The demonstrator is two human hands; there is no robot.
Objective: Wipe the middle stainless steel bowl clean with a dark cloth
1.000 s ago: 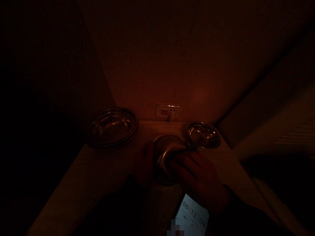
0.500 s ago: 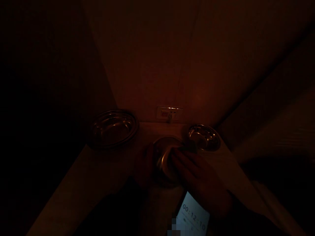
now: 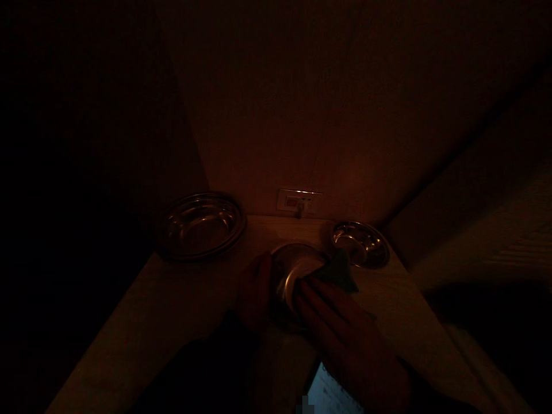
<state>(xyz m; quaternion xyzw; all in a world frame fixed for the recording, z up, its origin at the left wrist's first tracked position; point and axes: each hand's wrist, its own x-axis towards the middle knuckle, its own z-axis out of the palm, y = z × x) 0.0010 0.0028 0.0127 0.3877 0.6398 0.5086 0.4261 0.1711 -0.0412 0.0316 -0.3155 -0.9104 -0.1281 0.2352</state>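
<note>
In the dim light a shiny metal bowl [image 3: 282,270] is at the middle of the table, between my hands. My left hand [image 3: 254,290] is closed on its left edge, thumb side up. My right hand [image 3: 340,328] lies over the bowl's right part, its fingers pressed together on a dark green cloth [image 3: 340,270]. A corner of the cloth sticks out beyond the fingers on the right. Whether the bowl faces up or down I cannot tell in this darkness.
Stacked-looking metal dishes [image 3: 200,227] stand at the table's back left. A smaller metal bowl [image 3: 360,244] sits at the back right. A wall socket [image 3: 299,201] with a plug is behind. A lit phone [image 3: 332,391] lies at the front, partly under my right hand.
My right hand has slid toward me and down over the bowl with the cloth, showing more cloth and covering more of the phone's screen. My left hand keeps its hold.
</note>
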